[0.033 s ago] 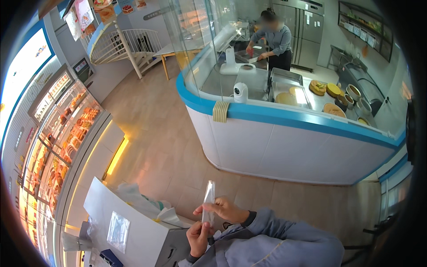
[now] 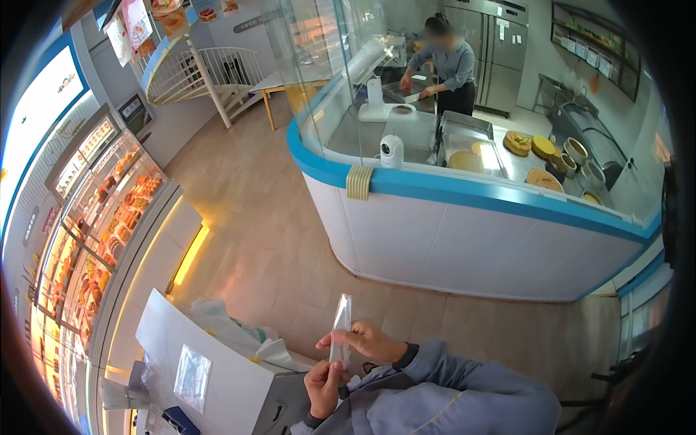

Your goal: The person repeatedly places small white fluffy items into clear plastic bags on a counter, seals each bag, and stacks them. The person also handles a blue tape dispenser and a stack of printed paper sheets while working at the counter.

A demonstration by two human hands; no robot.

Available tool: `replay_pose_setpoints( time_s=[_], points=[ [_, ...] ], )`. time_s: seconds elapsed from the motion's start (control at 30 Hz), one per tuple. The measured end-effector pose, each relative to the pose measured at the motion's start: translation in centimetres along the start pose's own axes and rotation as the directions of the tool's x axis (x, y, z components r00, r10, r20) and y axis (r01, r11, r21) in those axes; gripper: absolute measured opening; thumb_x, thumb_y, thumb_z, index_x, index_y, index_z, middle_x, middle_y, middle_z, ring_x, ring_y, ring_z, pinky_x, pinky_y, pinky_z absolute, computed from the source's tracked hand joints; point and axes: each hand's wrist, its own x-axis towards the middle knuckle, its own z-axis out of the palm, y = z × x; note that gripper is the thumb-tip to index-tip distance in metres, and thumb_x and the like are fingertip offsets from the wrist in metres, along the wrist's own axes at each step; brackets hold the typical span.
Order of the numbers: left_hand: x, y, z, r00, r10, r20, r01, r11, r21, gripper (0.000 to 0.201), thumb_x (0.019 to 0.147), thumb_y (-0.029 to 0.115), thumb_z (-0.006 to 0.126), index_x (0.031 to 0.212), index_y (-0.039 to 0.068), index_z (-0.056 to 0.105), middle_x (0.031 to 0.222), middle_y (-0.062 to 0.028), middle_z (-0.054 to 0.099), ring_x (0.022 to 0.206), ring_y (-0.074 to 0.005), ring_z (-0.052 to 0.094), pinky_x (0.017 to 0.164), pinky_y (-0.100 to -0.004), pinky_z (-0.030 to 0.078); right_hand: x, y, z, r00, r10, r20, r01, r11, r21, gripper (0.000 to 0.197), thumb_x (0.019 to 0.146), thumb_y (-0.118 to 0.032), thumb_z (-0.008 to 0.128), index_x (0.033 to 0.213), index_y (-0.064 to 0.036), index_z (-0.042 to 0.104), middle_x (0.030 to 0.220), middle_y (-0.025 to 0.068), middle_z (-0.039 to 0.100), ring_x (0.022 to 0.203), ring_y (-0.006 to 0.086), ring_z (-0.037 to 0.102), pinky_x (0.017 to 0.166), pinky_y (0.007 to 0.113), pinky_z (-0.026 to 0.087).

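A narrow clear plastic sleeve (image 2: 341, 317), folded or flattened lengthwise, stands nearly upright between my hands. Its lower end is pinched by my left hand (image 2: 322, 386), the thumb lying along it. My right hand (image 2: 368, 341) is closed on its middle from the right, with the thumb across the front and a fingertip showing on the left side. To the left, a flat pack of clear plastic bags (image 2: 192, 377) lies on the white counter (image 2: 163, 330).
White plastic bags (image 2: 232, 330) bunch along the counter's far side. A dark blue object (image 2: 180, 420) lies at its near edge. The lit bread display case (image 2: 109, 239) stands left. Beyond the floor, a co-worker (image 2: 449, 65) works behind the blue-rimmed, glass-topped counter (image 2: 449, 239).
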Motion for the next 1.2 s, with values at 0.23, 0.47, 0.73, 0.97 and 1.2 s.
replay_pose_setpoints(
  time_s=[0.23,0.47,0.73,0.97,1.2],
  points=[
    [0.6,0.4,1.0,0.991,-0.043,0.125,0.04,0.999,0.019,0.027,0.1,0.016,0.061,0.084,-0.004,0.067,0.072,-0.0044,0.065,0.065,-0.0092,0.059,0.061,-0.0236,0.046,0.6,-1.6,-4.0,0.972,-0.113,-0.208,0.116,0.993,0.004,0.036,0.102,-0.027,0.051,0.103,0.0014,0.073,0.102,0.0101,0.074,0.093,0.0153,0.067,0.089,0.031,0.05],
    [-1.9,-0.4,-0.6,0.99,-0.071,0.121,0.061,0.995,0.085,0.037,0.097,0.024,0.066,0.075,-0.005,0.067,0.064,-0.0091,0.065,0.059,-0.0152,0.062,0.059,-0.0272,0.05,-0.9,-5.4,-14.1,0.782,-0.309,-0.541,0.18,0.943,-0.28,0.034,0.104,-0.026,0.05,0.099,-0.0006,0.071,0.099,0.0096,0.073,0.087,0.0161,0.066,0.083,0.028,0.05],
    [2.6,0.0,-0.3,0.996,0.082,-0.02,-0.081,0.996,0.035,0.03,0.102,0.019,0.059,0.082,-0.004,0.066,0.072,-0.0059,0.067,0.066,-0.012,0.063,0.061,-0.024,0.049,0.1,-1.1,-2.9,0.963,-0.117,0.241,0.149,0.982,-0.119,0.052,0.105,-0.043,0.048,0.134,-0.0011,0.058,0.114,0.0054,0.067,0.098,0.012,0.061,0.085,0.026,0.049],
    [2.0,0.8,-0.2,0.993,0.09,0.07,-0.087,0.995,-0.045,0.027,0.103,0.018,0.057,0.09,-0.004,0.065,0.076,-0.0057,0.067,0.067,-0.0116,0.063,0.063,-0.024,0.051,0.7,-2.5,1.5,0.985,0.064,0.162,-0.052,0.995,-0.079,0.047,0.108,-0.037,0.039,0.113,-0.0004,0.068,0.076,0.0019,0.063,0.073,0.0087,0.059,0.066,0.021,0.045],
    [0.7,2.7,-1.2,0.994,0.08,0.08,-0.079,0.997,-0.009,0.027,0.102,0.016,0.058,0.086,-0.005,0.065,0.073,-0.005,0.065,0.065,-0.0095,0.058,0.063,-0.0234,0.047,2.7,-3.9,1.2,0.992,-0.125,0.017,0.126,0.981,-0.147,0.049,0.107,-0.036,0.043,0.093,0.0013,0.073,0.089,0.0085,0.073,0.084,0.0136,0.065,0.078,0.028,0.05]
  ],
)
